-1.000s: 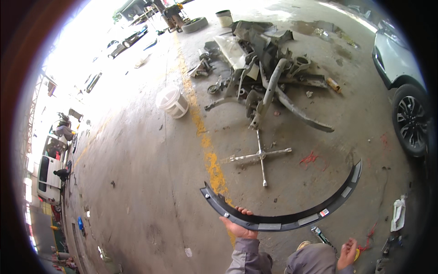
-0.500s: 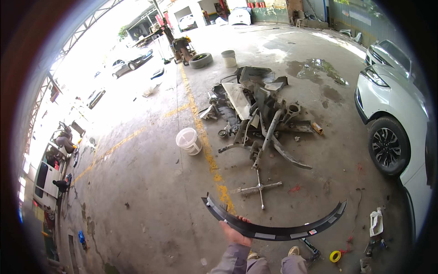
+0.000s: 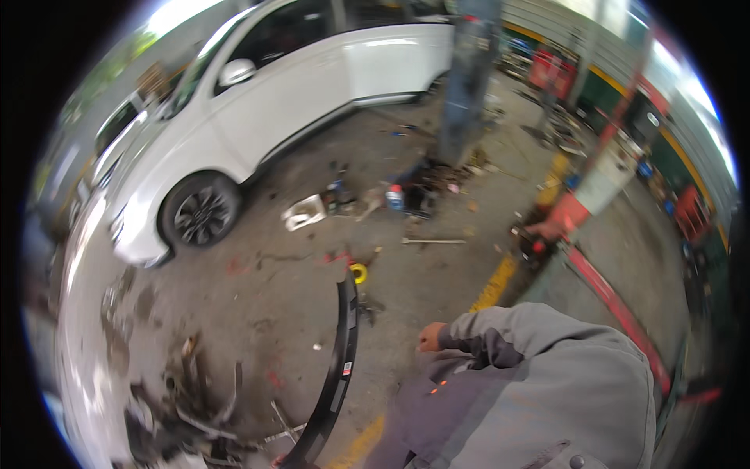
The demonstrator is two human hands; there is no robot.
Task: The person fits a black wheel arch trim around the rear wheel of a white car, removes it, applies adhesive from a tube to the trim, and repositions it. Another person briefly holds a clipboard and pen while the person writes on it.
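A black, curved wheel arch trim (image 3: pixel 337 383) with pale pads and a small red-and-white label along its inner face stretches up from the lower edge. Only a sliver of my left hand (image 3: pixel 278 461) shows at its lower end, where it grips the trim. The trim's far tip is close to a yellow tape roll (image 3: pixel 358 273) on the floor. My right hand (image 3: pixel 430 337) is beside my grey jacket, apart from the trim; its fingers look curled in, with nothing visible in them.
A white car (image 3: pixel 289 86) stands at the upper left. Removed car parts (image 3: pixel 187 414) and a cross-shaped lug wrench (image 3: pixel 285 426) lie lower left. Beyond the tape are a white plastic part (image 3: pixel 304 213), a metal bar (image 3: pixel 433 241) and a post (image 3: pixel 469 86). A red lift arm (image 3: pixel 617 313) is at right.
My view has swung right, toward the white car and lift. The wheel arch trim, still in my left hand, now points away from me at the lower left. My right hand has come into view.
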